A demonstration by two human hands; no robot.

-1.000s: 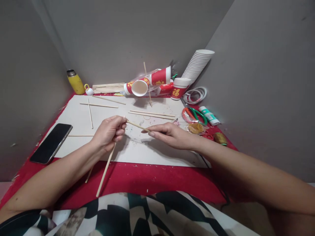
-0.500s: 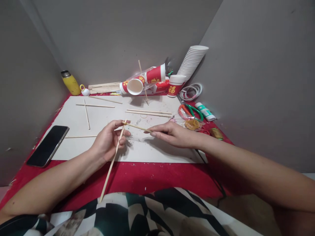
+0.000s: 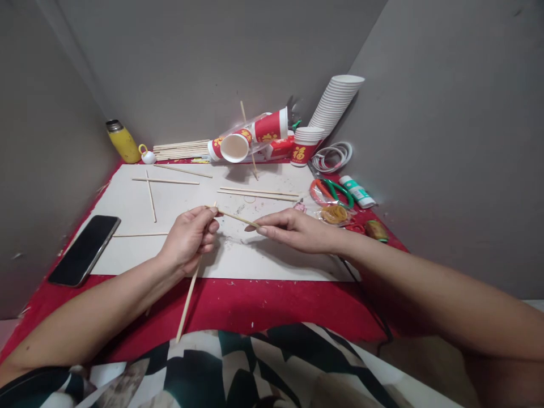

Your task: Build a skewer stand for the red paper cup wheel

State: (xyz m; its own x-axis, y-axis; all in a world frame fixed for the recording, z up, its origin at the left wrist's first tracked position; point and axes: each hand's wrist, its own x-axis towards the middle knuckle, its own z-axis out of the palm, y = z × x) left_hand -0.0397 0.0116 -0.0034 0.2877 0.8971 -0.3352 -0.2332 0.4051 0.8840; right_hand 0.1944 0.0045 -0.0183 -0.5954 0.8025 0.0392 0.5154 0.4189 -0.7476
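My left hand point(image 3: 190, 235) is closed around a thin wooden stick point(image 3: 187, 309), pinching near its upper end. The stick slants down toward my lap, its lower end by the patterned clothing; part of its length is hidden behind my fingers. From the pinch, a thin yellowish rubber band point(image 3: 238, 218) stretches tight to my right hand point(image 3: 293, 229), which grips its far end between thumb and fingers. Both hands hover over a white board point(image 3: 272, 263). Farther back lie two wooden sticks point(image 3: 259, 194) side by side, and at left a crossed pair of sticks point(image 3: 165, 182).
A phone point(image 3: 85, 249) lies at left. Along the back are a yellow bottle point(image 3: 123, 143), a bundle of sticks point(image 3: 181, 150), red paper cups point(image 3: 270, 127) and stacked cups point(image 3: 335, 102). Scissors point(image 3: 338, 192) and bagged rubber bands point(image 3: 334, 214) sit at right on red cloth.
My left fingers have curled in and the thumb has come down over the stick's top where the band sits. The right hand keeps the band stretched, nearly in place.
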